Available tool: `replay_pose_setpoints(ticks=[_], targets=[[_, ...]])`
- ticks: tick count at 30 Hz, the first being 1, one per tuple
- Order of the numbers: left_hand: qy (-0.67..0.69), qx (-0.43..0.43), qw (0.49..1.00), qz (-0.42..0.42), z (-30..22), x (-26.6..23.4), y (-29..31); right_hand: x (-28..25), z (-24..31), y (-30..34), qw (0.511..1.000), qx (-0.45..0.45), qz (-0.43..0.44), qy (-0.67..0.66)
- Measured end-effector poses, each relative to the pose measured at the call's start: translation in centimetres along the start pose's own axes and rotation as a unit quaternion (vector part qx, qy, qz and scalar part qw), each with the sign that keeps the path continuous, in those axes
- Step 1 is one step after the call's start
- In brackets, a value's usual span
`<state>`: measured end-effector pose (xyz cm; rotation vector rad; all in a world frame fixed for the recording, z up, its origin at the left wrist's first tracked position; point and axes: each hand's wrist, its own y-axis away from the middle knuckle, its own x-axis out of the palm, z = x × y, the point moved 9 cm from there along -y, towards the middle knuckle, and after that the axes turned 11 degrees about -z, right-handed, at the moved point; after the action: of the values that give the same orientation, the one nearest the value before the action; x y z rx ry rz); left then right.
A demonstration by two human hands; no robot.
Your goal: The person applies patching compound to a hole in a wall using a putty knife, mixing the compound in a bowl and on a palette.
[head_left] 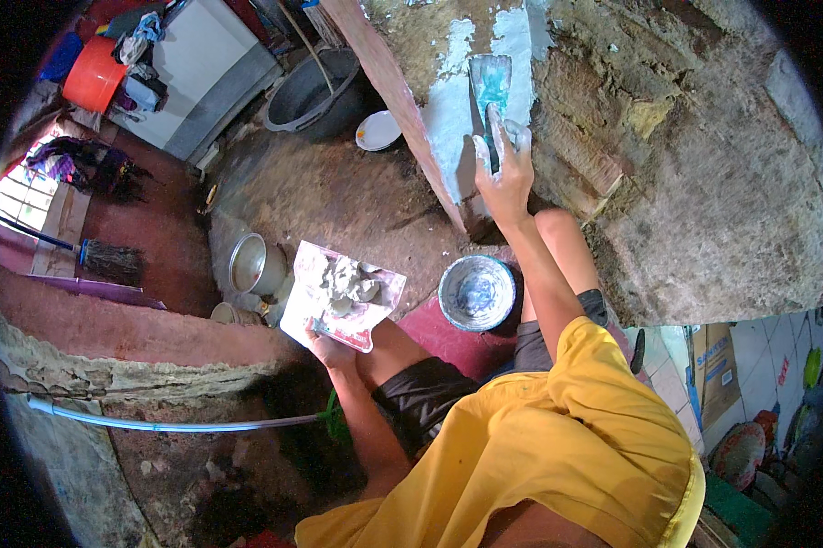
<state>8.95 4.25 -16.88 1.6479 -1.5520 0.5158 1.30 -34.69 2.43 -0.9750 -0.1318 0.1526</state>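
My right hand (505, 178), smeared with white, is wrapped round the handle of a putty knife (492, 84), a finger stretched along it. The knife's wide teal-stained blade lies against a patch of pale white putty (450, 114) on the rough brown wall (420, 41). Low on the left, my left hand (331, 351) grips the near edge of a flat white sheet with red print (300, 315). Lumps of white putty (343, 281) rest on that sheet. Between my knees and the wall stands a round bowl (477, 326), coated inside with whitish residue.
A metal pot (251, 265) stands left of the sheet. Farther off are a dark tub (288, 114) with a stick in it, a white plate (378, 144) and an orange bucket (94, 75). A blue-white pole (174, 426) crosses the lower left. Cardboard (714, 374) stands at right.
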Motion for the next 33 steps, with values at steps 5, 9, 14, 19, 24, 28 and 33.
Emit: replay_pose_setpoints(ticks=[5,9,14,19,24,28,33], targets=[[0.006,-0.005,1.000,0.011,-0.1,0.4,0.2,-0.1,-2.1,0.5,0.999,-0.025,0.002,0.031],[0.009,-0.001,1.000,0.008,-0.1,1.0,0.6,-0.6,-1.4,0.3,0.999,-0.033,0.000,0.004],[0.004,-0.011,1.000,0.011,0.4,1.0,0.1,0.0,-1.0,-0.6,0.999,-0.030,0.007,-0.019],[-0.012,0.018,0.999,0.023,-0.1,1.4,0.0,-0.3,-1.0,-0.8,0.998,-0.055,-0.005,0.015],[-0.134,0.114,0.981,-0.080,-2.4,-1.1,0.0,-2.2,-1.7,1.6,0.991,0.060,0.088,-0.074],[-0.125,0.023,0.991,-0.047,-1.0,0.4,0.2,-3.3,-0.6,5.9,0.898,0.201,0.365,-0.142],[-0.194,-0.069,0.979,0.010,0.6,2.2,0.4,-4.6,0.5,12.7,0.758,0.230,0.584,-0.175]])
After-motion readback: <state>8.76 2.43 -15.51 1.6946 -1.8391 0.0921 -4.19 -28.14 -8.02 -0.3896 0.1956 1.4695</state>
